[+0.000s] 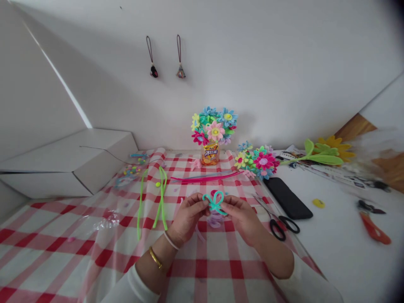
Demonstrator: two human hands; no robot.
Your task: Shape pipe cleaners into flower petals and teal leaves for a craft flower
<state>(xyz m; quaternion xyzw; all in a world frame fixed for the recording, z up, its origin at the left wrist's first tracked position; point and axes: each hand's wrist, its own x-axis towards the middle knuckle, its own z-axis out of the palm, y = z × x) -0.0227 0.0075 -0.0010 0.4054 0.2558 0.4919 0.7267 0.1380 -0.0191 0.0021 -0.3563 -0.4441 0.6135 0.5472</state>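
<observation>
Between my two hands, above the checked tablecloth, is a turquoise pipe cleaner (216, 203) bent into several petal-like loops. My left hand (191, 212) pinches its left side between thumb and fingers. On the other side my right hand (240, 214) grips the right edge in the same way. Just beneath lies a lilac pipe cleaner flower (215, 219), partly covered by the turquoise one. Beyond the hands, pink pipe cleaners (208, 178) lie across the cloth. Bright green pipe cleaners (162, 198) rest to the left.
A jar (210, 154) of pipe cleaner flowers stands by the wall, with another bouquet (259, 162) lying to its right. Black-handled scissors (277, 225) and a phone (288, 198) are right of my right hand. A white box (104, 162) sits at left; orange-handled pliers (374, 227) lie far right.
</observation>
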